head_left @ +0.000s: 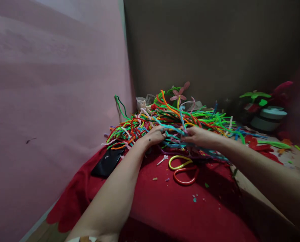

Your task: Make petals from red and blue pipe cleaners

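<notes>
A large tangled heap of colourful pipe cleaners (140, 125) lies in front of me, in green, orange, red, white and blue. At its near edge my left hand (155, 135) is closed around light blue pipe cleaners (171, 127), its fingertips partly hidden among the strands. My right hand (197, 137) pinches the same light blue bunch from the right, and one strand stands up beside its fingers. Just below the hands lie scissors (177, 167) with one yellow and one red handle loop; their blades are not visible. A small white piece with a frayed tip (162, 160) lies to their left.
A black phone (107, 163) lies left on the red cloth (162, 208), which carries small scraps. Pink fuzzy flowers (179, 95) rise behind the heap. A lidded container (268, 118) and red petal shapes (262, 149) are at right. A pink wall (56, 101) borders the left.
</notes>
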`<state>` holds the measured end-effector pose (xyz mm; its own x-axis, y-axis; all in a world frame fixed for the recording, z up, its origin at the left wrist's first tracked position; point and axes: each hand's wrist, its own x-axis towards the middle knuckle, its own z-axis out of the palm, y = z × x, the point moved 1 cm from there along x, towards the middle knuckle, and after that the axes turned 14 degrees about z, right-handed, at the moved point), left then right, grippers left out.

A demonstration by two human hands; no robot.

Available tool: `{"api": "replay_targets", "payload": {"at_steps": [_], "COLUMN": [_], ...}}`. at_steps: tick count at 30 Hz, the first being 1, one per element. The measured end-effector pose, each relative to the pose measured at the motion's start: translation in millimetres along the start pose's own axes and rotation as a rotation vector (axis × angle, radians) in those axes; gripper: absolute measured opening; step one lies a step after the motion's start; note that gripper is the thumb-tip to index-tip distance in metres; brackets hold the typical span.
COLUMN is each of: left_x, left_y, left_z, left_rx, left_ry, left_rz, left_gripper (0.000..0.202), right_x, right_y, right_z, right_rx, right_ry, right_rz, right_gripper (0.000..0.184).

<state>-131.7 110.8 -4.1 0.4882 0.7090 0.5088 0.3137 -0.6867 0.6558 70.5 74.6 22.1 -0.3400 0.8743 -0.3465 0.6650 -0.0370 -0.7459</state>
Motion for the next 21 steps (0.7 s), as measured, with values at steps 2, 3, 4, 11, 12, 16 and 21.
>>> {"api": "replay_targets", "payload": {"at_steps": [2, 3, 4, 11, 12, 16, 21], "left_x": [-0.7, -0.5, 0.1, 6.4, 6.7, 6.9, 3.7], "left_y": [2.9, 4.4, 5.9, 24.0, 27.1, 38.0, 55.6], "left_z": [0.0, -0.4, -1.0, -10.1, -11.0, -10.4, -12.3], "left_rx": [-0.006, -0.020, -0.032, -0.025, -0.012, 0.036, 0.132], "left_ry": [-0.039, -0.065, -0.082, -0.002, 0.013, 0.029, -0.027], "left_rz": [-0.032, -0.038, -0.047, -0.117, -0.119, -0.132, -0.237], "left_gripper": [0.019, 0.020, 0.022, 0.027, 0.025, 0.021, 0.027], "right_x": [6.4, 7.9, 8.3, 5.5, 5.9, 5.0, 1.3], "right_y": [11.9, 16.3, 19.5, 21.5, 21.8, 24.3, 28.0], "right_z": [3.6, 3.9, 3.3, -6.8, -7.7, -10.9, -12.3], "right_rx": [0.010, 0.024, 0.042, 0.113, 0.102, 0.066, 0.118], "right_ry": [-0.014, 0.000, 0.019, 0.060, 0.061, 0.089, 0.034], "right_rz": [0.037, 0.043, 0.051, 0.047, 0.032, -0.028, -0.003], "right_gripper": [0.023, 0.023, 0.023, 0.024, 0.022, 0.017, 0.015]}}
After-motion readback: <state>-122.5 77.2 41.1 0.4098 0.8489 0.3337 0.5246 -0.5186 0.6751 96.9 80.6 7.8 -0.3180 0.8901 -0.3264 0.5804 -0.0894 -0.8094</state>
